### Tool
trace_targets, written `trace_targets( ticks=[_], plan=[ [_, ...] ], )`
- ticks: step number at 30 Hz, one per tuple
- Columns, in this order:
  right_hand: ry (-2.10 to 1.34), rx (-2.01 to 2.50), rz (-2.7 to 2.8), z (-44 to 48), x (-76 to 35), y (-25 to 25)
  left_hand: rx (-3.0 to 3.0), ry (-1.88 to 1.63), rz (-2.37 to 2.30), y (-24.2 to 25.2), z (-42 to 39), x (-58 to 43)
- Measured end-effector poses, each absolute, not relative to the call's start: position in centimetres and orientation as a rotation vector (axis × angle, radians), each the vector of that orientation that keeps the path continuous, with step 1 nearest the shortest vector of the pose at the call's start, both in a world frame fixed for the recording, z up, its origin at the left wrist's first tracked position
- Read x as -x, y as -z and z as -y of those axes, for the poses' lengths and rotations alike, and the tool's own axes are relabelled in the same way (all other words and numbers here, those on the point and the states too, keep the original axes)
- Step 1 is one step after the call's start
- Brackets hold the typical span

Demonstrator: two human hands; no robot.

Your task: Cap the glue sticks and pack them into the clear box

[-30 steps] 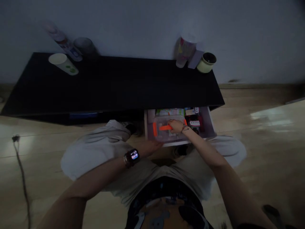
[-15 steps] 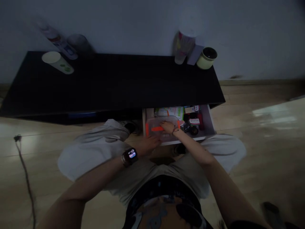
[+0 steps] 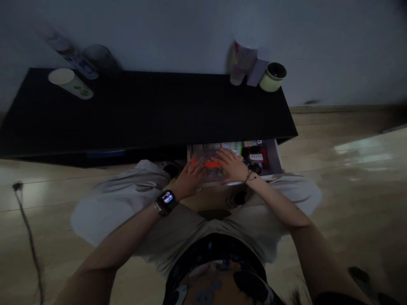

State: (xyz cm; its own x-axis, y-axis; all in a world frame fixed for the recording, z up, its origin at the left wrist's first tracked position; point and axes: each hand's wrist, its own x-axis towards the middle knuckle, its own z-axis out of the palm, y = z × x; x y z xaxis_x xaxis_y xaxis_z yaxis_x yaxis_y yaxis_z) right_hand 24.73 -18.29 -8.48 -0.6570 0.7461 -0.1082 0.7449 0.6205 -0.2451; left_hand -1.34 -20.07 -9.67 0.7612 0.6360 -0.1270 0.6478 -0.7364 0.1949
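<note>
A transparent plastic box (image 3: 206, 161) with orange latches lies in the open white drawer (image 3: 273, 159) of a low black cabinet. My left hand (image 3: 190, 180), with a black smartwatch (image 3: 165, 202) on its wrist, grips the box's near left side. My right hand (image 3: 232, 165), a thin bracelet at its wrist, lies on the box with spread fingers. Much of the lid is hidden by my hands. Beside the box are a green and white packet (image 3: 233, 146) and red and black items (image 3: 256, 157).
A paper cup (image 3: 70, 83) lies on the black cabinet top (image 3: 143, 110), with a spray can (image 3: 71, 53) and dark glass (image 3: 101, 59) behind it. A translucent cup (image 3: 242, 62) and olive mug (image 3: 272, 77) stand at the right. My legs sit close below the drawer. A cable (image 3: 28, 237) crosses the wooden floor.
My left hand has moved up onto the box and my right hand has shifted left. The box now sits further left, and the drawer looks pushed slightly inward.
</note>
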Motion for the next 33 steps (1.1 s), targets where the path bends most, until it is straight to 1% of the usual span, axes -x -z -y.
trace_targets(
  ticks=[5, 14, 26, 33],
  plan=[
    [-0.250, 1.328, 2.880, 16.9, -24.9, 8.6, -2.759, 0.023, -1.082, 9.4, 18.1, 1.1],
    [-0.110, 1.409, 2.807, 13.7, -24.6, 9.0, -2.733, -0.068, -1.265, 9.7, 13.2, 0.8],
    [-0.190, 1.582, 2.627, 10.4, -23.8, 10.3, -2.673, -0.301, -1.298, 11.1, 9.3, 1.3],
    [-0.144, 1.615, 2.564, 9.3, -23.6, 11.6, -2.656, -0.482, -1.286, 13.3, 8.1, 1.8]
  ],
)
